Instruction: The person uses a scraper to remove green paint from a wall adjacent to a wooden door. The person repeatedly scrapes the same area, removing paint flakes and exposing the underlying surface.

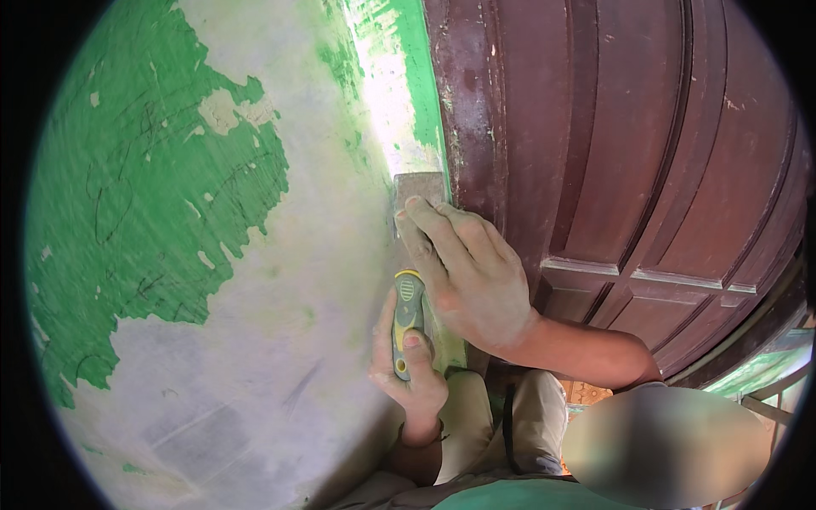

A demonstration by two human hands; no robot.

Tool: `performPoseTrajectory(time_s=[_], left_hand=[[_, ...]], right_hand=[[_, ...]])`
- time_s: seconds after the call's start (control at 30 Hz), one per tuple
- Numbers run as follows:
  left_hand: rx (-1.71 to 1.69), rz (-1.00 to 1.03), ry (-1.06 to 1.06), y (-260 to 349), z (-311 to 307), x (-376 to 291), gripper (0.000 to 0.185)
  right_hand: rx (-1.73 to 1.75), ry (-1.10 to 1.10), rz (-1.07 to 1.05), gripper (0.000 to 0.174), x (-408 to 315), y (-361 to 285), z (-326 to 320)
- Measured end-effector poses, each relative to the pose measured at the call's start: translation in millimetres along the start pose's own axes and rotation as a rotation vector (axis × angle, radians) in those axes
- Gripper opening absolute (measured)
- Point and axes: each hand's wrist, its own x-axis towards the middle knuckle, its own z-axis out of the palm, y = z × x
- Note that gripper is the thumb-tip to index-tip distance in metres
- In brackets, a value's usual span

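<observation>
A putty knife (408,303) with a grey and yellow handle lies along a wall (319,268), its wide metal blade directed up the picture. My left hand (424,381) grips the handle, thumb across its lower part. Farther up, my right hand (478,274), pale with dust, presses its fingertips onto the flat of the blade; its thumb is hidden. The blade's end meets a brightly lit, partly scraped strip of green paint (417,76) beside a dark brown door frame (468,121). Both the blade's middle and some of the handle are covered by my hands.
Ragged green paint (172,172) with dark scribbles covers the wall at the left. On the right stands a brown panelled wooden door (637,140). My knees in light trousers (468,408) are close below, above a patterned orange floor (588,391). A blurred oval hides the lower right.
</observation>
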Motion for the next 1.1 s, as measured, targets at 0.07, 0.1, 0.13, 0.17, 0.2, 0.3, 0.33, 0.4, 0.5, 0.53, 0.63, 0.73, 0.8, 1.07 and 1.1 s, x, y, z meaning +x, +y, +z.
performPoseTrajectory(time_s=[0.07,0.1,0.13,0.17,0.2,0.3,0.33,0.4,0.5,0.53,0.63,0.73,0.8,1.07,1.1], left_hand=[[-0.024,0.017,-0.001,1.5,7.9,12.3,0.056],[-0.042,0.004,0.002,0.7,14.6,21.0,0.055],[-0.059,-0.008,0.006,0.4,16.6,24.5,0.055],[-0.055,-0.046,-0.018,5.6,12.3,22.8,0.054],[-0.065,-0.080,-0.043,15.7,9.8,21.5,0.053],[-0.028,-0.039,-0.065,12.3,3.4,10.8,0.051],[-0.036,-0.048,-0.059,11.4,1.8,8.9,0.050],[-0.090,-0.115,-0.044,26.9,4.6,19.5,0.050],[-0.049,-0.070,-0.038,16.6,-0.1,14.6,0.049],[-0.044,-0.054,-0.034,12.9,-0.9,11.8,0.049],[-0.048,-0.100,-0.043,25.9,-4.6,18.6,0.048],[-0.027,-0.135,-0.040,37.9,0.7,23.3,0.047],[-0.001,-0.057,-0.057,24.0,-1.3,14.6,0.047],[-0.082,-0.010,-0.025,22.8,11.1,24.6,0.047],[-0.119,0.033,-0.025,21.0,6.7,19.6,0.047]], right_hand=[[-0.028,0.007,0.006,0.049,10.6,2.2,-2.5],[-0.041,0.007,0.005,0.050,24.6,7.1,-6.4],[-0.054,0.007,0.003,0.050,31.5,8.5,-8.2],[-0.044,0.011,0.010,0.050,29.3,5.2,-7.0],[-0.047,0.017,0.012,0.050,26.4,4.8,-6.6],[-0.044,0.028,-0.005,0.051,11.4,4.0,-3.9],[-0.039,0.035,-0.014,0.051,9.6,3.3,-4.7],[-0.028,0.019,-0.004,0.052,25.2,5.8,-4.3],[-0.020,0.008,0.012,0.052,17.2,-0.9,-3.1],[-0.023,0.011,0.008,0.053,13.8,-3.1,-4.0],[0.000,0.021,0.041,0.053,17.3,-3.4,-1.2],[-0.018,-0.035,0.056,0.052,38.4,0.5,-7.7],[0.006,0.019,0.058,0.051,21.2,-3.7,-1.2],[0.008,0.053,0.062,0.051,37.4,-4.7,1.6],[0.019,0.043,0.062,0.051,25.5,-7.5,0.7]])
